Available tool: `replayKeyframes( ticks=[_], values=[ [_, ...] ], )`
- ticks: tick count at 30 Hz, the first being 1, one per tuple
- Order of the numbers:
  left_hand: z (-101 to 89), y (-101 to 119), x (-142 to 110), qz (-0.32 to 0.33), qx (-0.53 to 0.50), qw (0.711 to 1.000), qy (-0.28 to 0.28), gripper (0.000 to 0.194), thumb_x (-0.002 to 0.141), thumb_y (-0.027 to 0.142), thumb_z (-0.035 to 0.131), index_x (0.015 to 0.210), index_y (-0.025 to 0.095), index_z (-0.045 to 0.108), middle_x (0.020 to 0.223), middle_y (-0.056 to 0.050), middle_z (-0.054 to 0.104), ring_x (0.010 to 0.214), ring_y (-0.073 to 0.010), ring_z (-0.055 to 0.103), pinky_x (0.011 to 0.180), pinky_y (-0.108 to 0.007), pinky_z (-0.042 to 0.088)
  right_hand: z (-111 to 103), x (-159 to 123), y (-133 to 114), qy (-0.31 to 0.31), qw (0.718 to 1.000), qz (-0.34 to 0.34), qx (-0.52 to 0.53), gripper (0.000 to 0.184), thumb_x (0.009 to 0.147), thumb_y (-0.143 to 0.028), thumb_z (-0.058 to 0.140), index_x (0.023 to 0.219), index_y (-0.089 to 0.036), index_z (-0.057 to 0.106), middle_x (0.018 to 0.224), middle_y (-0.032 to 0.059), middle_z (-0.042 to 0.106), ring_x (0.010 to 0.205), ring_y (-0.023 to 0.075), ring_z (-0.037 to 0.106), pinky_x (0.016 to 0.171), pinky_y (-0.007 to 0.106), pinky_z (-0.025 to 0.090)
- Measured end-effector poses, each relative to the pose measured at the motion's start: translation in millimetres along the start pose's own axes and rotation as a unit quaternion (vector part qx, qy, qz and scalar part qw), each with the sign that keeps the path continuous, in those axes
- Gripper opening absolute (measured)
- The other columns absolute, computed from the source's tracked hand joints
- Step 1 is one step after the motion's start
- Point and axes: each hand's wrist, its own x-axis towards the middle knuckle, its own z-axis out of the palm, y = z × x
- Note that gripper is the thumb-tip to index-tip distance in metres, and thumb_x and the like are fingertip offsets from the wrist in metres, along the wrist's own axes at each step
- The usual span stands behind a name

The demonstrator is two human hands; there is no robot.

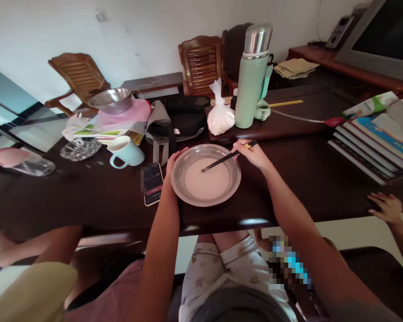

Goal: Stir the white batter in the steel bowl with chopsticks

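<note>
Head view: a metal bowl [178, 179] sits on the dark table [295, 165], close to the near edge, with a pale, smooth-looking mixture [208, 185] in it. The person's left hand [172, 165] is cupped along the bowl's left side, fingers touching the rim; whether the thumb closes on it I cannot tell. The right hand [250, 154] pinches a pair of black chopsticks [225, 158] with gold-coloured bands, held aslant over the right rim, their tips in the mixture.

Just left of the bowl, a phone [153, 184] lies face up beside the left forearm. Further from the near edge, toward the table's left end, are a light blue mug [130, 154], a clear glass dish [80, 150] and a pink-topped container [20, 162] lying on its side. Behind them a second metal bowl [112, 103] rests on pink cloth [129, 115], next to a black and grey bag [188, 120].

Toward the far edge, beyond the bowl, a knotted plastic bag of white contents [220, 120] stands just beside a tall green flask [250, 91]; a small green cup [262, 112] is right of that. Near the table's right end is a stack of books [379, 143], and another person's hand [386, 207] rests, fingers spread, at the near edge.
</note>
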Motion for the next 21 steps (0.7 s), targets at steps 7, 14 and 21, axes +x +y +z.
replayKeyframes(
  ticks=[7,14,21],
  values=[
    [-3.4,-2.0,-1.2,0.017,0.005,1.0,-0.011,0.031,0.082,0.03,0.05,0.099,0.014,0.07,0.09,-0.006,0.072,0.09,-0.0242,0.065,0.089,-0.037,0.048,2.2,-0.5,2.4,0.011,1.0,0.009,0.021,0.045,0.08,-0.06,0.057,0.061,-0.02,0.064,0.048,-0.0011,0.057,0.047,0.0131,0.054,0.057,0.027,0.045],
    [-1.3,-0.4,-9.7,0.045,0.005,0.999,0.0,0.032,0.083,0.029,0.049,0.103,0.016,0.069,0.084,-0.004,0.071,0.084,-0.0219,0.065,0.083,-0.034,0.049,1.7,-0.6,0.7,0.073,0.997,-0.004,0.003,0.044,0.08,-0.06,0.058,0.062,-0.02,0.064,0.045,-0.0015,0.056,0.05,0.0138,0.055,0.063,0.028,0.046],
    [-0.3,4.1,-14.2,0.049,-0.004,0.999,0.004,0.036,0.084,0.026,0.047,0.111,0.013,0.066,0.083,-0.004,0.071,0.076,-0.0194,0.065,0.081,-0.032,0.05,10.7,-4.7,-9.2,-0.001,0.999,0.032,-0.041,0.03,0.087,-0.046,0.057,0.082,-0.018,0.067,0.079,0.0039,0.068,0.074,0.0184,0.064,0.069,0.031,0.051]
  ],
)
